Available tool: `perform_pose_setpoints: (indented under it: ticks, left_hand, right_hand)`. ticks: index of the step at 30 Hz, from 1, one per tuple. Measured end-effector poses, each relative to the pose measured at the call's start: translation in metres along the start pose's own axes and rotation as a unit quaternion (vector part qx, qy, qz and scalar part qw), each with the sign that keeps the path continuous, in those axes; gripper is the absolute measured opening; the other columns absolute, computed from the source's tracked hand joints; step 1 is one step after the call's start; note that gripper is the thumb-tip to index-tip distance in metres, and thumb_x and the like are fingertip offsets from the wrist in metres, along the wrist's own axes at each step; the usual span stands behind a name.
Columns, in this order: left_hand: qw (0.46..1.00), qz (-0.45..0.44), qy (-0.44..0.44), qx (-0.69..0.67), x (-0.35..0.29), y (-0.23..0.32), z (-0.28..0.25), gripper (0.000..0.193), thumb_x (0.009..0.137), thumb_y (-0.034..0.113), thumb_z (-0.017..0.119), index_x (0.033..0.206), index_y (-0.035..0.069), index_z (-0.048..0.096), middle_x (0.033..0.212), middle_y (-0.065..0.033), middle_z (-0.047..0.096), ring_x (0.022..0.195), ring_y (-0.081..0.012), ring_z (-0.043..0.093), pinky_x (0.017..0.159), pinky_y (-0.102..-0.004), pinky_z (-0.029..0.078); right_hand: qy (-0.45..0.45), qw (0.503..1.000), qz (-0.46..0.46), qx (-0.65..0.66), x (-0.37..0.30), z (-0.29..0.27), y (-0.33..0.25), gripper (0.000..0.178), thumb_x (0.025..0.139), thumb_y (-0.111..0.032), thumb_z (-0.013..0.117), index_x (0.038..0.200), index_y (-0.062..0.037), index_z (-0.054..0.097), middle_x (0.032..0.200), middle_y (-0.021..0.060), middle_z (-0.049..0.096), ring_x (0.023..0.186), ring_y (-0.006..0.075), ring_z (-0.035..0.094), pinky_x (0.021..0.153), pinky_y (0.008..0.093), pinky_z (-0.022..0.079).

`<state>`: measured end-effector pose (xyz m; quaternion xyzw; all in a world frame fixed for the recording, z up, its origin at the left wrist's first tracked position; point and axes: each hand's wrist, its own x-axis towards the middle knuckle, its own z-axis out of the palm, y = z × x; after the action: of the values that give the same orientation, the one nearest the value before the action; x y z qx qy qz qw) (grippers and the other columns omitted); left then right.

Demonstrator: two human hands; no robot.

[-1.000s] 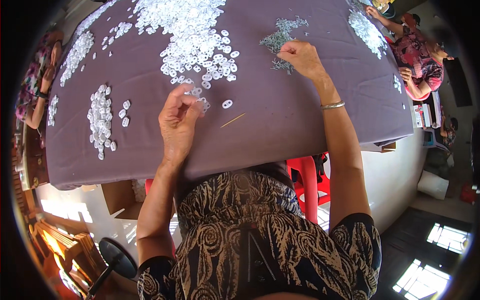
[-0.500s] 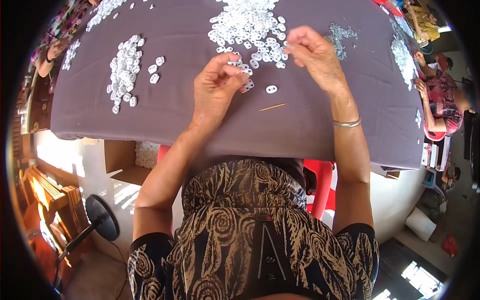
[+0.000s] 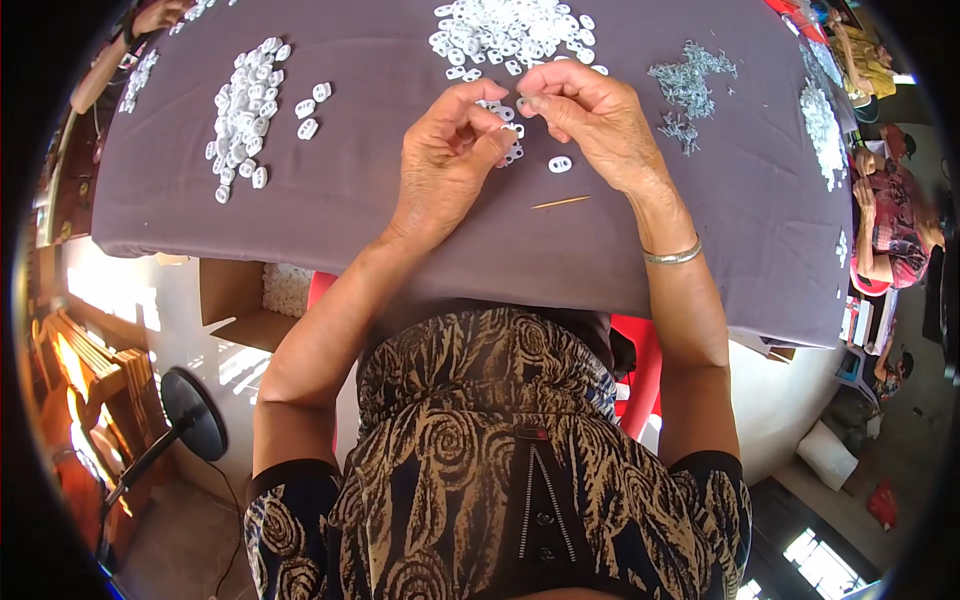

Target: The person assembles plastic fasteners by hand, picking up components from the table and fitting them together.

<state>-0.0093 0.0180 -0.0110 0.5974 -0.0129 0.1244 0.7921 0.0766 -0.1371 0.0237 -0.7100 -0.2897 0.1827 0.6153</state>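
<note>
My left hand [image 3: 455, 145] is closed in a pinch above the cloth, with a small white plastic piece [image 3: 513, 131] at the thumb tip, mostly hidden by the fingers. Close by on its right, my right hand [image 3: 592, 120] also pinches; whatever sits at its fingertips is too small to name. The two sets of fingertips are nearly together. Behind them lie a few white plastic pieces, partly covered by the left hand. A single white oval piece with two holes [image 3: 560, 164] rests below the right hand, and a thin wooden toothpick [image 3: 561, 202] lies nearer to me.
A large heap of white oval pieces [image 3: 510, 32] spreads at the far middle of the cloth-covered table [image 3: 380, 245]. To the left is a smaller pile of thicker white pieces [image 3: 245, 110]. Small metal springs [image 3: 690, 85] lie scattered right. Other people sit at both table sides.
My right hand has moved left and in toward my left hand, its fingertips now beside the left ones. The left hand keeps its pinch. The whole view has shifted slightly.
</note>
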Motion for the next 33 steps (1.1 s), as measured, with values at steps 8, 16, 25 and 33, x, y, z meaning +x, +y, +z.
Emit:
perform_pose_setpoints:
  ticks: [8,16,25,33]
  left_hand:
    - [0.999,0.024,0.005,0.042,-0.003,0.0,0.003,0.036,0.082,-0.006,0.063,0.116,0.002,0.051,0.077,0.0004,0.058,0.067,-0.0048,0.053,0.062,-0.0194,0.045]
    - [0.997,0.02,0.017,0.071,-0.005,0.001,0.003,0.039,0.082,-0.005,0.063,0.117,0.002,0.046,0.075,-0.0012,0.059,0.065,-0.0051,0.053,0.059,-0.0193,0.044]
    - [0.99,0.012,0.023,0.14,-0.007,-0.002,0.003,0.038,0.083,-0.004,0.064,0.116,0.003,0.046,0.076,-0.0018,0.062,0.066,-0.006,0.055,0.059,-0.0198,0.048]
    - [0.992,0.045,0.049,0.112,-0.005,-0.005,0.006,0.036,0.083,0.0,0.065,0.113,0.003,0.045,0.073,-0.0035,0.062,0.063,-0.0065,0.055,0.057,-0.0221,0.047]
  right_hand:
    - [-0.008,0.999,-0.026,-0.017,-0.004,0.009,-0.003,0.008,0.091,-0.01,0.06,0.094,-0.0036,0.064,0.075,-0.0047,0.057,0.06,0.003,0.043,0.053,0.0187,0.037]
    - [-0.036,0.997,0.026,-0.062,-0.004,0.007,-0.003,0.011,0.091,-0.015,0.061,0.092,-0.0038,0.064,0.073,-0.006,0.054,0.062,0.0029,0.044,0.055,0.019,0.038]
    - [-0.04,0.987,0.008,-0.157,-0.005,0.005,-0.003,0.009,0.089,-0.013,0.062,0.09,-0.0038,0.063,0.075,-0.005,0.057,0.065,0.0033,0.047,0.057,0.0212,0.041]
    - [-0.006,0.983,-0.018,-0.183,-0.007,0.014,-0.002,0.011,0.089,-0.014,0.062,0.086,-0.0035,0.062,0.065,-0.0048,0.053,0.055,0.0032,0.044,0.049,0.0209,0.038]
